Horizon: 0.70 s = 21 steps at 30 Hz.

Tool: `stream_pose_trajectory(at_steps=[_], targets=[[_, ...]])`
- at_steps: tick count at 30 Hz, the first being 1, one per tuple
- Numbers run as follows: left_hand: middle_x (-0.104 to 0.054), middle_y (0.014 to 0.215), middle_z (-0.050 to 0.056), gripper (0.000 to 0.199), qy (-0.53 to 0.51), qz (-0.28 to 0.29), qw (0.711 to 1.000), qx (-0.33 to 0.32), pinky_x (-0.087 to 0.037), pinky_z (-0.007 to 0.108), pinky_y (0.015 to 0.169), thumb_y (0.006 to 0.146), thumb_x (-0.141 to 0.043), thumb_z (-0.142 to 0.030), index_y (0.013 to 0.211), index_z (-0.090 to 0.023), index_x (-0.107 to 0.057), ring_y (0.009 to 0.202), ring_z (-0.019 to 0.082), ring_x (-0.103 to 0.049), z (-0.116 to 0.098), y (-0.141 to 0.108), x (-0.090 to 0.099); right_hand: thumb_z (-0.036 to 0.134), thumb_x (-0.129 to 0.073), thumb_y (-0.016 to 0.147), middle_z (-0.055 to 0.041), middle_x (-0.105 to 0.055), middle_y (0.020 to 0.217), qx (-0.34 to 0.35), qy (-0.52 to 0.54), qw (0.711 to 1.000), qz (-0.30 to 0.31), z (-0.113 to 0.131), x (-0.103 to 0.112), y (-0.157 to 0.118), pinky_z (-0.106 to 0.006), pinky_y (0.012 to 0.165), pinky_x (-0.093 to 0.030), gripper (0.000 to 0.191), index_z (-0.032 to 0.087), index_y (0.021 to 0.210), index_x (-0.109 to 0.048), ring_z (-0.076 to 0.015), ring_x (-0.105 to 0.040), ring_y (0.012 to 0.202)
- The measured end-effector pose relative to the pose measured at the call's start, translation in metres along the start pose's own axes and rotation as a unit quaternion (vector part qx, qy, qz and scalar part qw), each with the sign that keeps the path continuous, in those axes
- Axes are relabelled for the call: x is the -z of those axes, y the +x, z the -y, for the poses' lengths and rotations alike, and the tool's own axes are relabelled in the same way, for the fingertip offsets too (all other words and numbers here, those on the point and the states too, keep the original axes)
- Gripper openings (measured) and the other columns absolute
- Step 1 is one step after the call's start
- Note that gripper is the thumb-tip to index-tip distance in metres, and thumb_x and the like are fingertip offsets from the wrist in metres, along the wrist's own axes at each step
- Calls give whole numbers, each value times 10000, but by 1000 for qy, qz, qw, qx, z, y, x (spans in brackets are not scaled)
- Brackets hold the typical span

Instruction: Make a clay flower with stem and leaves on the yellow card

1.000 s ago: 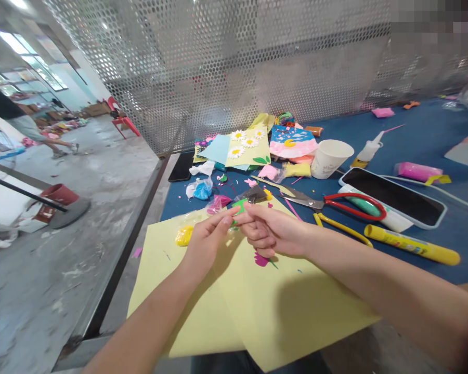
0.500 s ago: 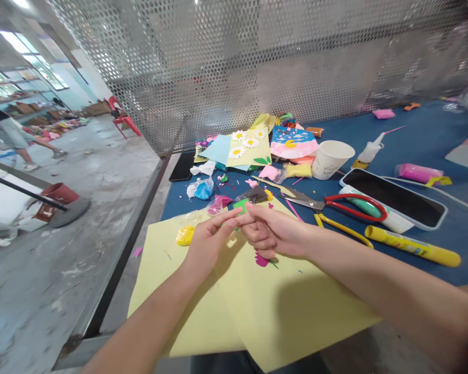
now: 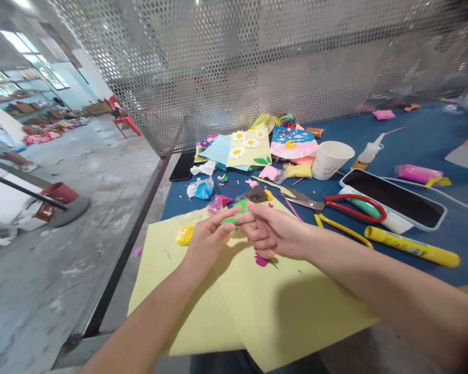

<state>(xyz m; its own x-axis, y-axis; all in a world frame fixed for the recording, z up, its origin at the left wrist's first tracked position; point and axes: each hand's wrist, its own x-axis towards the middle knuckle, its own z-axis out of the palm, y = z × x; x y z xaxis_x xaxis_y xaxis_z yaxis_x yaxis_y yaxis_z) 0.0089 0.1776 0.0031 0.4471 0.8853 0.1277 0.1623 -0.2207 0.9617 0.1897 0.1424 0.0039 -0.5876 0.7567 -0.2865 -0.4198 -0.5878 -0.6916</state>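
My left hand and my right hand meet above a sheet of pale yellow card. Their fingertips pinch a small piece of green modelling clay, partly hidden by my fingers. A lump of yellow clay lies in clear plastic just left of my left hand. Below my right hand, a pink and green clay flower is stuck on the card. Red-handled scissors lie beyond my right fingers.
A blue mat holds a paper cup, a yellow glue stick, a glue bottle, a dark tablet in a pale case and daisy-decorated card. A perforated metal screen stands behind the table.
The green clay now shows more between my fingertips, and its shape has shifted slightly. The person on the far left has walked out towards the left edge of the view.
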Motion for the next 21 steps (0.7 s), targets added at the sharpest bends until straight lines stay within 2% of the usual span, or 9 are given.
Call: stream_pose_trajectory(at_steps=[2, 4, 6, 8, 11, 14, 18, 21], targets=[[-722, 1136, 79, 577, 9, 10, 999, -37, -570, 446, 873, 746, -667, -645, 1159, -244, -711, 1048, 323, -670, 3, 0, 3, 540, -478, 912, 107, -260, 519, 1, 18, 1000, 11, 1, 0, 0, -175, 347, -254, 362, 196, 820, -541, -65, -114, 407], [-699, 1191, 63, 567, 44, -3, 996, -75, -565, 433, 892, 723, -732, -575, 1205, -280, -680, 1099, 317, -653, 5, -1, 4, 532, -466, 922, 105, -262, 509, 6, 28, 999, 16, 2, 0, -1, -173, 350, -241, 378, 194, 759, -511, -63, -111, 404], [-705, 1179, 46, 471, 90, -26, 990, -104, -564, 417, 900, 741, -765, -443, 1182, -297, -689, 1099, 295, -660, 6, -2, 5, 532, -433, 939, 104, -264, 501, 9, 33, 999, 20, 3, 0, -1, -174, 357, -247, 402, 192, 735, -498, -63, -111, 399], [-736, 1104, 41, 329, 118, -40, 985, -121, -576, 396, 872, 800, -723, -341, 1122, -276, -719, 1034, 269, -692, 6, -3, 5, 538, -405, 950, 105, -264, 501, 8, 35, 999, 29, 4, 1, -2, -176, 366, -260, 417, 191, 739, -501, -62, -112, 399], [-759, 1024, 37, 211, 124, -46, 982, -138, -589, 362, 844, 836, -683, -275, 1034, -247, -753, 945, 239, -721, 6, -4, 5, 551, -400, 948, 106, -265, 504, 7, 35, 998, 48, 3, 2, -1, -177, 371, -264, 427, 190, 747, -506, -61, -114, 398], [-757, 1029, 39, 205, 124, -40, 980, -150, -592, 355, 853, 840, -684, -269, 1031, -244, -755, 939, 236, -725, 6, -3, 5, 556, -409, 944, 107, -266, 501, 4, 36, 998, 54, 2, 4, -1, -178, 369, -257, 422, 191, 761, -513, -61, -115, 398], [-736, 1092, 60, 417, 125, -20, 978, -168, -609, 347, 800, 801, -733, -327, 1205, -243, -675, 996, 261, -711, 6, -3, 7, 537, -433, 940, 109, -258, 490, 7, 39, 999, 31, 3, 5, -2, -177, 369, -240, 386, 191, 801, -532, -64, -110, 405], [-744, 1068, 51, 285, 141, -31, 972, -182, -598, 332, 823, 860, -665, -340, 1122, -243, -722, 967, 240, -720, 7, -3, 8, 548, -467, 922, 112, -260, 490, 12, 31, 999, 24, 4, 5, -4, -177, 369, -231, 382, 190, 812, -538, -60, -106, 406]])
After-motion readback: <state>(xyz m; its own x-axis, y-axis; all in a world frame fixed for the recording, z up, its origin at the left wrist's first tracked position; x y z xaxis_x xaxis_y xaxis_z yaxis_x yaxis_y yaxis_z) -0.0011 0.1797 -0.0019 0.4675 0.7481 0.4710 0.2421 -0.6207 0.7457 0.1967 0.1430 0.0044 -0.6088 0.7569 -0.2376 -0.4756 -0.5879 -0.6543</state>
